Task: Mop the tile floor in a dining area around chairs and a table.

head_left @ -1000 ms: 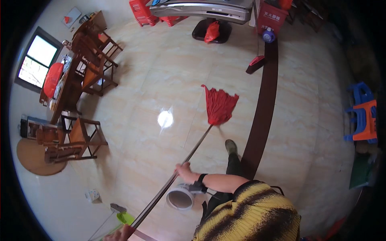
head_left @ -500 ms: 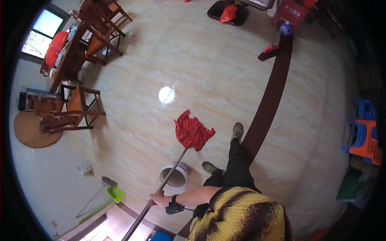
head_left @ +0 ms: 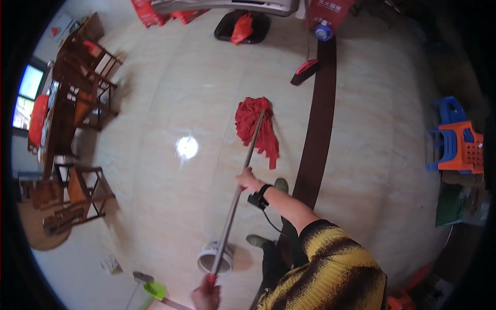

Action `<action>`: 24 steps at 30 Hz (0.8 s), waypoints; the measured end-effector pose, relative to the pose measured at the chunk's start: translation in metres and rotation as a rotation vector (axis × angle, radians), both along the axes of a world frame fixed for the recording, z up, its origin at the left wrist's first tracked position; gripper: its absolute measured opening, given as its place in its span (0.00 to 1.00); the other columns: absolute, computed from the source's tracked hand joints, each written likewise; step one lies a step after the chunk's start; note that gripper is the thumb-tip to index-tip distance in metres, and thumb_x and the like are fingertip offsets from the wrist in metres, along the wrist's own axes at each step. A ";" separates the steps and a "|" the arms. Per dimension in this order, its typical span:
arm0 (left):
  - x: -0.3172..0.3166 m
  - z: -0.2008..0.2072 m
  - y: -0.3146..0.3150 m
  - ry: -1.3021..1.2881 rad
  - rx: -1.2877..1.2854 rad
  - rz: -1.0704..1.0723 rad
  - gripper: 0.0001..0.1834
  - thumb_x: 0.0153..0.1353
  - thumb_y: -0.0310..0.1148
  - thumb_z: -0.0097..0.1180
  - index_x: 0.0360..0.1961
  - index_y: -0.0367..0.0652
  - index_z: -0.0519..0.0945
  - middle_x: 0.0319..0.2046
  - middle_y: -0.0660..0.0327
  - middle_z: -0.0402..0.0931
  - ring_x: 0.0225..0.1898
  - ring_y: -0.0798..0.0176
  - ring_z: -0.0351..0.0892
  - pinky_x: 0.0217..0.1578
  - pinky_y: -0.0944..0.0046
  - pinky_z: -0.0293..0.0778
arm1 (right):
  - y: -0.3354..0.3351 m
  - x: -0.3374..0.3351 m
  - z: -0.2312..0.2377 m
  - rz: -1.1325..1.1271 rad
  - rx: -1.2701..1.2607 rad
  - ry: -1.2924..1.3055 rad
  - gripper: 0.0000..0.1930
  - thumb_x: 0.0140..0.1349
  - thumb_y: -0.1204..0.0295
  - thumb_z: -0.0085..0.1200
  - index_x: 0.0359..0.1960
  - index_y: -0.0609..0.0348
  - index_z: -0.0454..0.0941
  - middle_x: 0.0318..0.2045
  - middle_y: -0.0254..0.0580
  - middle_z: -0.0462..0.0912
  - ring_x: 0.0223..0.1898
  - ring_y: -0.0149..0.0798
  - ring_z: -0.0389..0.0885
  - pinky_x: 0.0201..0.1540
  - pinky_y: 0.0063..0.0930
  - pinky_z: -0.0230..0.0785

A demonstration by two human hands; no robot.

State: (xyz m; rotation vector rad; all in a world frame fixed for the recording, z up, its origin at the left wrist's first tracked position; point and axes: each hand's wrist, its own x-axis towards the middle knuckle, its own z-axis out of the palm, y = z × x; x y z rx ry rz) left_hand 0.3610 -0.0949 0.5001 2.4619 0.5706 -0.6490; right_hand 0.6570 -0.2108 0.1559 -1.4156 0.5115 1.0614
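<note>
A mop with a head of red cloth strips [head_left: 253, 121] rests on the shiny tiled floor, its strips trailing toward me on the right. Its long metal handle [head_left: 231, 217] slants down toward my lower left. My right hand [head_left: 250, 181], with a black band and small device on the wrist, is closed round the middle of the handle. At the lower edge my left hand [head_left: 206, 296], somewhat blurred, grips the handle's red end. The handle passes over a whitish bucket [head_left: 215, 257] standing left of my feet.
Wooden chairs [head_left: 85, 194] and a table line the left. A brush broom [head_left: 305, 71] and a black tray [head_left: 243, 27] holding a red bag lie ahead. Blue and orange plastic stools [head_left: 460, 147] stand right. A green dustpan [head_left: 154, 289] is at lower left.
The mop head has moved forward, away from me, and its strips now trail back. My right hand has reached forward with the handle. My left hand has come into view, and the whole view has shifted.
</note>
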 end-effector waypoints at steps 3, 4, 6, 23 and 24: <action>0.085 -0.049 -0.053 -0.105 -0.061 -0.026 0.20 0.48 0.28 0.50 0.45 0.46 0.65 0.17 0.51 0.72 0.18 0.47 0.72 0.16 0.51 0.65 | -0.046 0.105 -0.019 -0.072 -0.184 -0.196 0.28 0.45 0.74 0.47 0.45 0.76 0.49 0.32 0.59 0.69 0.23 0.46 0.76 0.14 0.39 0.70; 0.121 -0.051 -0.070 -0.093 -0.054 -0.045 0.19 0.48 0.29 0.49 0.44 0.48 0.66 0.17 0.51 0.73 0.18 0.45 0.72 0.16 0.50 0.64 | -0.067 0.137 -0.025 -0.030 -0.289 -0.270 0.22 0.45 0.75 0.47 0.41 0.77 0.56 0.26 0.57 0.73 0.21 0.45 0.77 0.14 0.36 0.70; 0.153 -0.059 -0.082 -0.132 0.009 -0.155 0.17 0.48 0.29 0.49 0.43 0.46 0.66 0.16 0.52 0.72 0.18 0.46 0.72 0.17 0.51 0.65 | -0.093 0.172 -0.027 -0.016 -0.281 -0.364 0.12 0.47 0.75 0.45 0.30 0.76 0.65 0.22 0.54 0.75 0.19 0.45 0.77 0.14 0.34 0.70; -0.074 0.201 0.102 0.139 0.474 -0.434 0.16 0.52 0.25 0.44 0.41 0.54 0.75 0.24 0.53 0.75 0.25 0.48 0.74 0.22 0.54 0.68 | 0.084 -0.239 0.092 -0.308 0.290 0.023 0.15 0.54 0.65 0.46 0.18 0.66 0.66 0.16 0.47 0.74 0.16 0.39 0.76 0.17 0.32 0.72; -0.082 0.224 0.106 0.230 0.533 -0.360 0.17 0.52 0.25 0.44 0.41 0.56 0.75 0.23 0.53 0.75 0.25 0.49 0.75 0.23 0.54 0.69 | 0.104 -0.270 0.101 -0.269 0.236 0.029 0.16 0.53 0.64 0.47 0.16 0.65 0.67 0.16 0.46 0.74 0.16 0.38 0.75 0.16 0.31 0.71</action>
